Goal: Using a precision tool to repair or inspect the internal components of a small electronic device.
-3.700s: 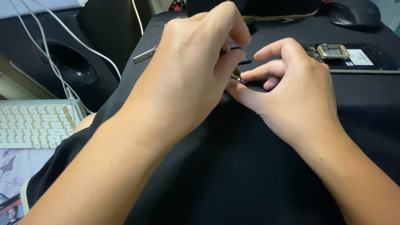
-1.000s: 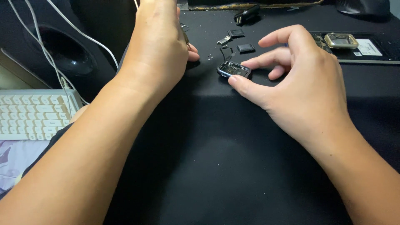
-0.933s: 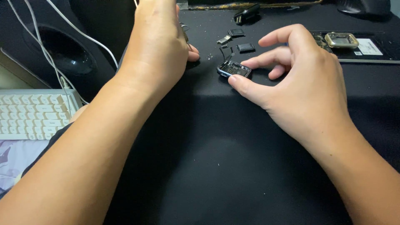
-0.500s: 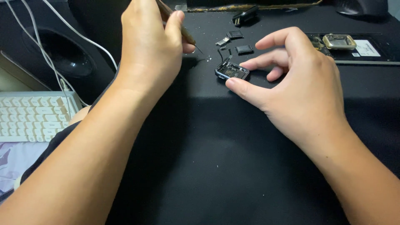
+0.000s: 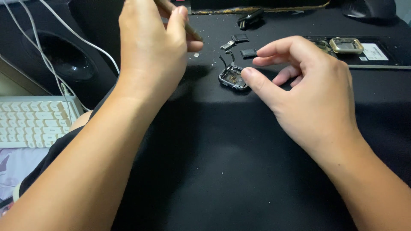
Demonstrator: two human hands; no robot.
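A small opened watch case [image 5: 232,77] with bare electronics inside lies on the black mat [image 5: 214,162]. My right hand [image 5: 306,92] rests beside it, thumb tip touching the case's right edge, fingers spread above it. My left hand [image 5: 152,40] is raised over the mat to the left of the case and grips a thin metal tool [image 5: 188,32] that pokes out past the thumb. Small dark loose parts [image 5: 239,38] lie just behind the case.
A second metal watch frame [image 5: 346,44] sits on a dark tray at the back right. A black mouse [image 5: 368,7] is at the far right corner. A black speaker [image 5: 64,60] with white cables and a white keyboard [image 5: 32,122] stand at the left.
My left hand has lifted off the mat with the thin tool in its grip. My right hand stays by the watch case, its thumb still against the case's edge.
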